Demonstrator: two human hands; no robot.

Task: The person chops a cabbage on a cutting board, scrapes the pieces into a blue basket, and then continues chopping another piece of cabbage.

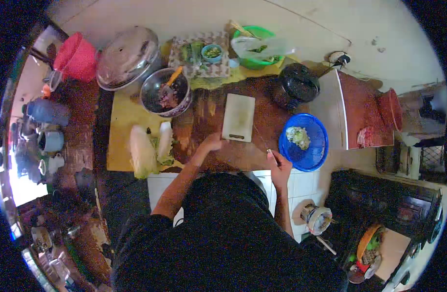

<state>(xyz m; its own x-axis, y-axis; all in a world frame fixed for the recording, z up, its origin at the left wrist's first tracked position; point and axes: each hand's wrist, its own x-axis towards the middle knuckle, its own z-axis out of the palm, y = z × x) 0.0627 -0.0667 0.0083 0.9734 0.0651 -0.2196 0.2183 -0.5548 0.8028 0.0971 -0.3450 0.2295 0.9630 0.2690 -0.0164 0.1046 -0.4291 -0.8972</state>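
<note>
A white cutting board with a dark handle slot lies on the brown table, nothing on its surface. My left hand is at its lower left corner, with the fingers drawn together on the edge. My right hand is closed around the handle of what looks like a knife; its thin blade points up and left toward the board. Just beyond that hand sits a blue basket holding a pile of chopped pale vegetable. To the left lie napa cabbages.
A steel bowl with minced meat and an orange-handled utensil stands back left, beside a large lidded pot. Behind are an egg tray, a small blue bowl and a green basin. A black pot stands right.
</note>
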